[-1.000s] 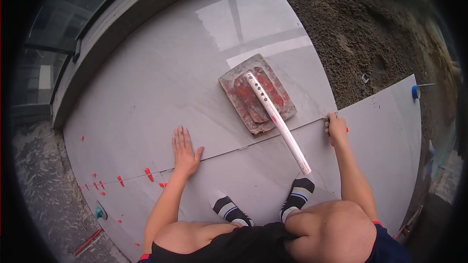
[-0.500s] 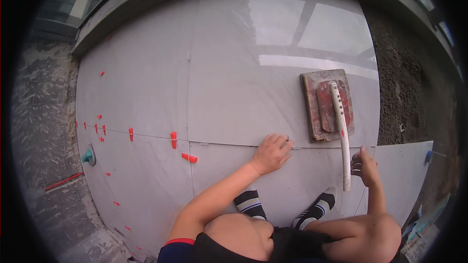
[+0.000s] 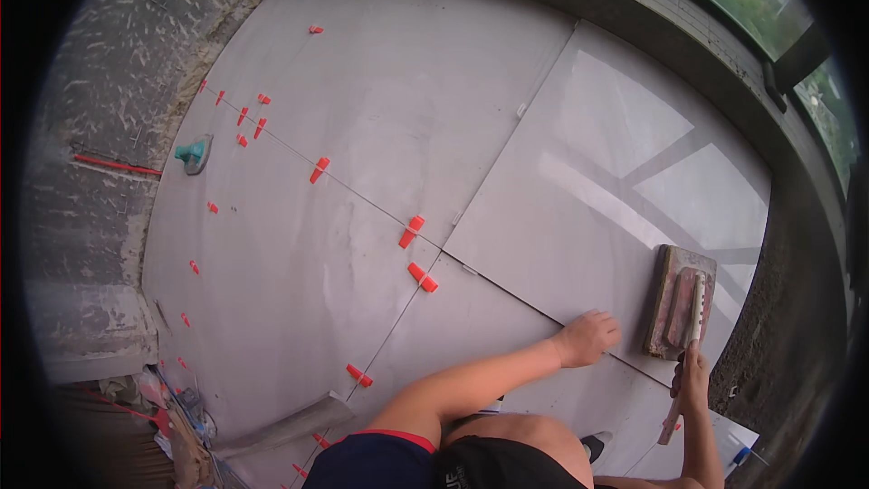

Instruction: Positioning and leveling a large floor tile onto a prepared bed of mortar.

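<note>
The inside of the left grip [image 3: 587, 339] is hidden: its fingers are curled downward over the seam [image 3: 516, 295] of the floor, and I cannot tell if they hold something. The right grip [image 3: 692, 378] is closed around the pale handle [image 3: 697, 315] of a tiling beater [image 3: 681, 303], and covers the middle part of this handle. The block of the beater is just beyond the right grip, upon the large grey tile [image 3: 561, 226], near the seam; if its whole face touches the tile, I cannot tell. The lower end of the handle comes out below the hand. The left grip is to the left of the block, apart from it.

One foot [image 3: 595, 446] shows only partly beside the knee, and the lower edge cuts the body. The heap [image 3: 186, 426] at the lower left is hard to make out. Red wedges [image 3: 412, 231] stand along the joints, and a teal suction cup [image 3: 192, 154] is at the far left.
</note>
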A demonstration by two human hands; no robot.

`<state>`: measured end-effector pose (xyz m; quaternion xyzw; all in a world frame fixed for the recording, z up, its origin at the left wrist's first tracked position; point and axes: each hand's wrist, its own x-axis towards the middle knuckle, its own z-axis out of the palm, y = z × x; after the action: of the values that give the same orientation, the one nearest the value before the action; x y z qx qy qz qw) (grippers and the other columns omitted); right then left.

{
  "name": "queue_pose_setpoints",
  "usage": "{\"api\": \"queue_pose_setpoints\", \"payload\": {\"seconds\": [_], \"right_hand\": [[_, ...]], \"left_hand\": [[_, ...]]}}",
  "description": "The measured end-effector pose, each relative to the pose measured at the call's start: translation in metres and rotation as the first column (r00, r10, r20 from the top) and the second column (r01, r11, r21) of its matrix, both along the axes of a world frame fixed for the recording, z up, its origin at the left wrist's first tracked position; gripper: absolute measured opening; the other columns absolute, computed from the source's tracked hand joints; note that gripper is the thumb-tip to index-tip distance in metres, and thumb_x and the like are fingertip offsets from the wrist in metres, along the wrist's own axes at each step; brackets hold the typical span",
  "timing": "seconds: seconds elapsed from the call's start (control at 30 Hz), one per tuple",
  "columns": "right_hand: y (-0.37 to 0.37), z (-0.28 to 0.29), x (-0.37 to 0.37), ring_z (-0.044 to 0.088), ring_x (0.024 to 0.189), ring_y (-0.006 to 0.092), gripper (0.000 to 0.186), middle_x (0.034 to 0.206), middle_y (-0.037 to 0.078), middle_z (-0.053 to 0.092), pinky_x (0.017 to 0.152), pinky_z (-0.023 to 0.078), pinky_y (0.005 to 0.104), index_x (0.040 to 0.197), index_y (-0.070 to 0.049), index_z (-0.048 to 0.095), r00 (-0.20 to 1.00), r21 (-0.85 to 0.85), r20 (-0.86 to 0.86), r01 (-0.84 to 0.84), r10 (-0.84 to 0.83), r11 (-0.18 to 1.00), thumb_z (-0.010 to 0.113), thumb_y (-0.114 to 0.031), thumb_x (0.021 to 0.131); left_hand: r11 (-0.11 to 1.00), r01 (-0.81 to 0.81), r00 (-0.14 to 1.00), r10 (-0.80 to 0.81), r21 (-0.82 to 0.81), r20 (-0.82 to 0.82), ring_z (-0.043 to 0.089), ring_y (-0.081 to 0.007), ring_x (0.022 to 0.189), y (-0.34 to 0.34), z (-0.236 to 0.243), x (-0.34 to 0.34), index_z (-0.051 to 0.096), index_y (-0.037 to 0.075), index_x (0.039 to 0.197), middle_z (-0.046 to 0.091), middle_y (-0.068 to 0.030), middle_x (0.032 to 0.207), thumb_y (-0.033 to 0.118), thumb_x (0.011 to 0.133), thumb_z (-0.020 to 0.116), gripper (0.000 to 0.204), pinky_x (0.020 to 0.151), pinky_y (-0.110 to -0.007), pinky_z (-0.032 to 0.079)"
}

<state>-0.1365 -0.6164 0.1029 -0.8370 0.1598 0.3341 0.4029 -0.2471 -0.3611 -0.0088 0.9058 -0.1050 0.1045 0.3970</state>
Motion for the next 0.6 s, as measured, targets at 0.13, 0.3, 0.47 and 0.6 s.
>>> {"api": "queue_pose_setpoints", "payload": {"seconds": [0.13,0.3,0.47,0.6], "right_hand": [[0.007,0.054,0.048,0.037,0.037,0.0071,0.053,0.056,-0.005,0.037,0.033,0.031,0.0265,0.078,-0.015,0.043,0.987,-0.116,0.134,-0.074,0.09,0.99,0.042,-0.062,0.101],[0.067,0.142,0.155,0.029,0.041,0.0037,0.053,0.057,-0.007,0.033,0.038,0.023,0.0229,0.083,-0.017,0.05,0.802,-0.036,0.594,0.095,-0.055,0.995,0.047,-0.068,0.097],[0.164,0.096,0.133,0.028,0.042,0.0042,0.057,0.056,-0.007,0.031,0.04,0.022,0.0238,0.081,-0.014,0.047,0.642,0.381,0.692,0.064,-0.33,0.922,0.045,-0.069,0.097],[0.177,0.002,0.044,0.038,0.038,0.0103,0.059,0.053,-0.002,0.038,0.034,0.033,0.0289,0.079,-0.011,0.046,0.955,-0.062,0.194,-0.218,0.226,0.974,0.04,-0.066,0.1]], "left_hand": [[0.741,-0.626,0.769,0.639,0.243,0.032,0.041,-0.0374,0.132,0.121,-0.003,0.024,0.048,-0.004,0.133,0.048,-0.0212,0.137,0.03,0.096,0.056,0.05,0.112,-0.048,0.034],[0.687,-0.626,0.709,0.698,0.369,-0.097,0.019,-0.0378,0.15,0.154,-0.011,0.015,0.028,-0.007,0.15,0.029,-0.023,0.158,0.039,0.101,0.048,0.071,0.123,-0.048,0.018],[0.672,-0.661,0.692,0.718,0.333,-0.073,0.021,-0.0356,0.151,0.146,-0.015,0.013,0.029,-0.007,0.15,0.025,-0.0235,0.16,0.039,0.101,0.045,0.069,0.123,-0.046,0.019],[0.698,-0.643,0.698,0.704,0.317,-0.134,0.022,-0.0356,0.15,0.147,-0.011,0.011,0.03,-0.007,0.15,0.026,-0.0232,0.16,0.037,0.101,0.045,0.068,0.123,-0.045,0.02]]}}
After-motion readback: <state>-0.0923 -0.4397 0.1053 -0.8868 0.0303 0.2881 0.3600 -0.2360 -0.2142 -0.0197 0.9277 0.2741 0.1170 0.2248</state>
